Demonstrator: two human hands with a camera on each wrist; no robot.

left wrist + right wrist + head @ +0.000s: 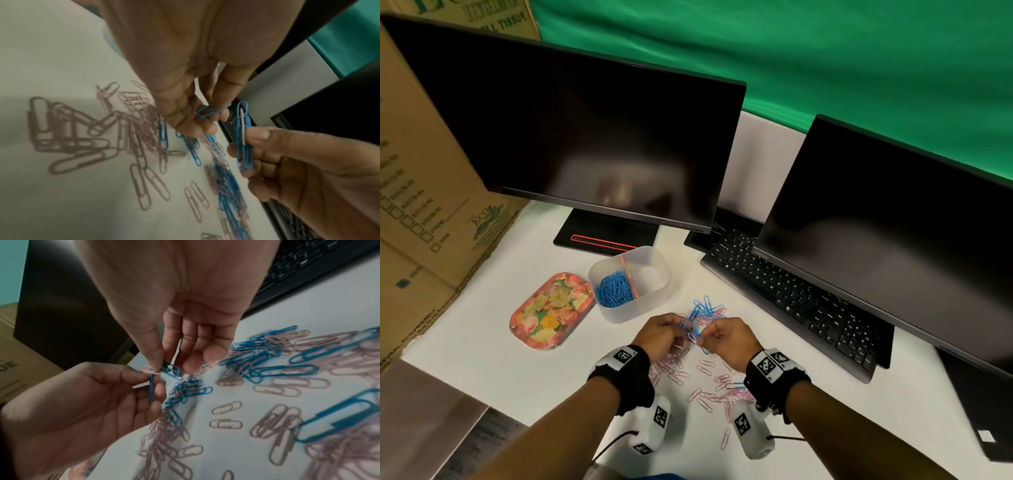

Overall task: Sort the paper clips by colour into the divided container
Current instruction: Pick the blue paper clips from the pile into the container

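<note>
My left hand [677,334] and right hand [706,337] meet just above the table, near a mixed heap of blue and pink paper clips [705,310]. In the left wrist view my left hand [207,117] pinches a blue clip [207,111]. The right hand [170,367] pinches a small bunch of blue clips [243,139] with one pink clip caught in it. Loose pink clips [702,377] are scattered nearer me. The translucent divided container [654,301] stands beyond the hands, with blue clips [613,287] in its left compartment.
A floral tray [551,310] lies left of the container. A black keyboard [791,294] runs along the right, under a dark monitor [893,240]. Another monitor [585,137] stands behind the container, with cardboard boxes [421,205] at the left.
</note>
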